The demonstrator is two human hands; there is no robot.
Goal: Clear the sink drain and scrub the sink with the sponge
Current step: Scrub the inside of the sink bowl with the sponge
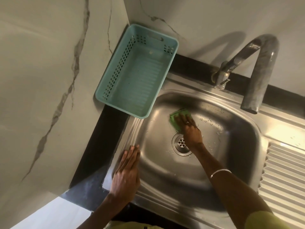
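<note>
The right hand (189,129) lies flat on the green sponge (174,119), fingers straight, pressing it against the back slope of the sink (231,146) at 12 o'clock from the drain (181,144) — just beside its rim. The left hand (126,172) rests on the sink's rim at 8 o'clock, fingers straight, holding nothing. A teal basket (115,68) sits at 10 o'clock; the faucet (257,71) arches over at 2 o'clock.

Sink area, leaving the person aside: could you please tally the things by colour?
Green: 1, the sponge
Turquoise: 1, the basket
Silver metal: 2, the sink and the tap
Total: 4
</note>
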